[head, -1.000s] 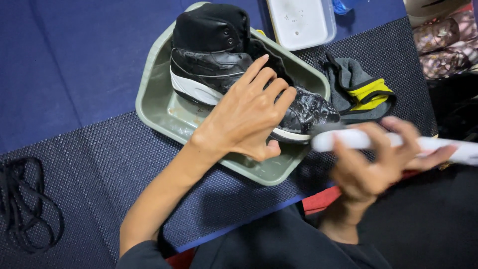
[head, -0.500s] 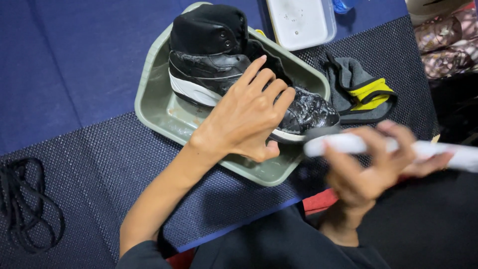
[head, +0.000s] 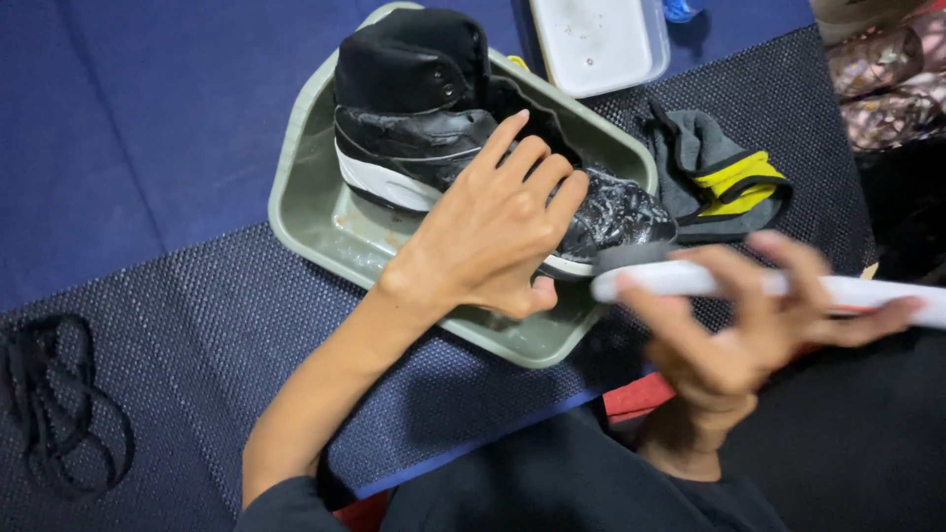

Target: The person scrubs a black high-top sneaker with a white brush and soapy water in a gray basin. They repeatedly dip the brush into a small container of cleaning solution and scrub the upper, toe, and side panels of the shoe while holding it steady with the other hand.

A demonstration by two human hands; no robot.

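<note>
The left hand [head: 493,232] lies flat, fingers spread, on a black high-top sneaker [head: 463,128] lying toe-right in a green tray [head: 315,212], while the right hand [head: 739,330] grips a white brush [head: 709,281] lengthwise across, bristles at the toe, white lidded container [head: 601,39] beyond.

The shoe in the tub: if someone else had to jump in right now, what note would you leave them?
Left hand: flat on the side of the black high-top shoe, steadying it.
Right hand: holds a white-handled brush, its head at the shoe's toe.
The shoe stands in a green tub on a dark mat.
Done: the toe is wet and foamy; the black laces lie out on the mat at the left.
Left: the heel and ankle part look dry and unscrubbed.
A grey and yellow cloth lies beside the tub.
</note>
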